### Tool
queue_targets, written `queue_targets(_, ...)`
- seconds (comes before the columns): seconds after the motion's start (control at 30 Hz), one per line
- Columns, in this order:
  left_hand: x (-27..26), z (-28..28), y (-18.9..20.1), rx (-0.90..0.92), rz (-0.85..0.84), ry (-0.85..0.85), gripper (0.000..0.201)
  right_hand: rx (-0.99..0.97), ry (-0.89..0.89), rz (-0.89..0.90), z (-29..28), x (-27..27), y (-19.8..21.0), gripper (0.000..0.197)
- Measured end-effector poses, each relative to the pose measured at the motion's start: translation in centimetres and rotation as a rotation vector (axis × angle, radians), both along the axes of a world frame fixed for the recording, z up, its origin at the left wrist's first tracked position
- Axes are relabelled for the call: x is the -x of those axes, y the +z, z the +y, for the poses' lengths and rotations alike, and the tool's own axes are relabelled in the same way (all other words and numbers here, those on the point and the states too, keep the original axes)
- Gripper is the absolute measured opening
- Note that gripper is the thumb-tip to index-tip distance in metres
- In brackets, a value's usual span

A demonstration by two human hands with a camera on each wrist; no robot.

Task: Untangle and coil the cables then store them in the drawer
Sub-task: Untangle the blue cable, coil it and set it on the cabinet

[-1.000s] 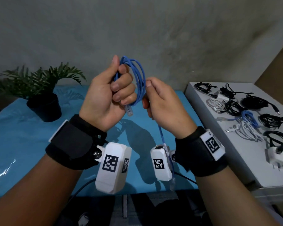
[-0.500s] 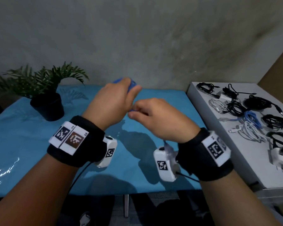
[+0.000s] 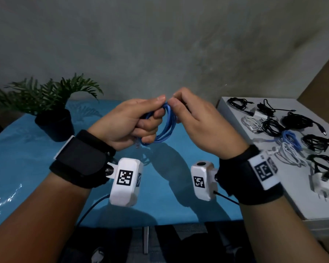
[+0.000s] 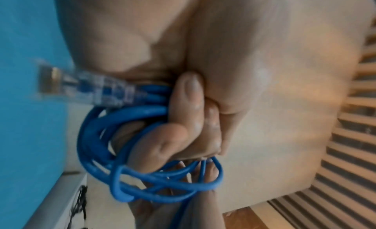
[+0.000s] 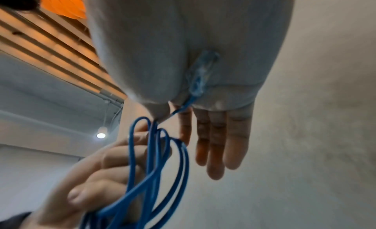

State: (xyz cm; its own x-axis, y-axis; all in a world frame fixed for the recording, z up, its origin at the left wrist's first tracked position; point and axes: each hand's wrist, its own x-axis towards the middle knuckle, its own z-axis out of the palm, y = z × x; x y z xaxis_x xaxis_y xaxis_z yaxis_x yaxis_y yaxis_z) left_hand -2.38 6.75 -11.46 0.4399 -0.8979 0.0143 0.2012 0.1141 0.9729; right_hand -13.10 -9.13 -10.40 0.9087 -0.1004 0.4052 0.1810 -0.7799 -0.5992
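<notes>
Holding the blue cable (image 3: 166, 126) up above the worktop (image 3: 17, 158), your two hands meet in the middle. Your left hand (image 3: 129, 124) has its fingers curled tight round the coil, with the loops hanging out past your knuckles. A clear plug (image 3: 137, 144) sticks out below that fist; the left wrist view shows the same plug (image 4: 81, 86) poking out beside the curled fingers (image 4: 187, 100). Your right hand (image 3: 201, 126) pinches the top of the loops between thumb and first finger, right next to your left thumb. In the right wrist view the other three fingers (image 5: 219, 140) are straight, and a second clear plug (image 5: 201, 71) lies against your palm, with its thin blue lead running down to the pinch.

A potted plant (image 3: 51, 109) stands at the far left of the blue worktop. To your right sits a white unit (image 3: 292, 198), and on top of it lie many coiled cables (image 3: 292, 130), black, white and one blue, plus a white charger (image 3: 321, 183). They are well apart from your hands.

Both wrist cameras and the bands carry black-and-white square code tags (image 3: 124, 177). No words or brand names can be read anywhere.
</notes>
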Motion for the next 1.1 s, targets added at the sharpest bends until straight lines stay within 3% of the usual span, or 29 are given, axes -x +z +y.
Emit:
queue_targets(0.1,0.4,-0.6,0.1,0.035,0.135,0.003,0.037,-0.226,0.039,0.026,0.8,-0.5,-0.9,0.038)
queue_targets(0.2,0.4,-1.1,0.0,0.076,0.238,-0.002,0.038,-0.437,0.097,0.081,1.6,-0.6,-0.9,0.034)
queue_targets(0.37,0.4,-1.5,-0.2,0.080,0.270,0.043,0.036,-0.606,0.119,0.143,1.6,-0.5,-0.2,0.035)
queue_targets(0.43,0.5,-1.6,-0.2,0.058,0.256,0.073,0.034,-0.580,0.107,0.142,1.6,-0.7,-0.6,0.031)
queue_targets(0.53,0.5,-1.7,-0.3,0.027,0.200,0.144,0.036,-0.519,0.090,0.115,1.5,-1.0,-1.2,0.019)
queue_targets(0.7,0.7,-1.7,-0.2,0.000,-0.015,0.268,0.038,-0.521,0.117,0.094,0.7,-1.3,-1.4,0.023)
queue_targets(0.9,0.3,-1.8,-1.2,-0.065,-0.334,0.463,0.037,-0.745,0.106,0.065,1.5,-2.1,-2.5,0.026)
queue_targets(1.0,0.5,-2.4,-1.9,-0.045,-0.372,0.519,0.041,-0.827,0.065,0.031,2.0,-2.4,-2.8,0.032)
queue_targets(1.1,0.9,-2.6,-2.1,-0.023,-0.349,0.517,0.059,-1.157,0.089,-0.024,2.8,-2.4,-2.5,0.029)
